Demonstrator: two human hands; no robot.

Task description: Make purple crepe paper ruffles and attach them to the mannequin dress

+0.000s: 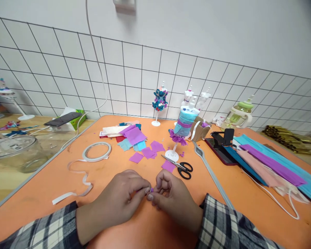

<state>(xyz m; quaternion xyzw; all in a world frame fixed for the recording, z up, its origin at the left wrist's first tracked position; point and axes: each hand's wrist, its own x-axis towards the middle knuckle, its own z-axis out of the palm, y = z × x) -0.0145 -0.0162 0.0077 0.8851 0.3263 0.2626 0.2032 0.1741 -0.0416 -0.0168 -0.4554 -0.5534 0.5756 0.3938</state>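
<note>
1. Main thing is a tiny purple scrap [152, 190] pinched up over the near part of the orange counter [54, 181], right between the two hands
2. Left hand [120, 195]: thumb and index fingers together, clamped on the scrap
3. Right hand [176, 199]: curled in close, thumb by the scrap, but honestly can't tell if its fingers are clamped on it or just beside it
4. Done so far, by the look of it: the nearer dress form [188, 119] already has a blue wrap, a purple band and a purple ruffle [178, 137], plus there are purple squares [136, 157] cut and lying loose
5. Left, I'd guess: that scrap isn't fixed to anything yet, and the squares look unshaped
6. Scissors [186, 170] and tape roll [95, 159] sit untouched, nothing's holding them
</note>
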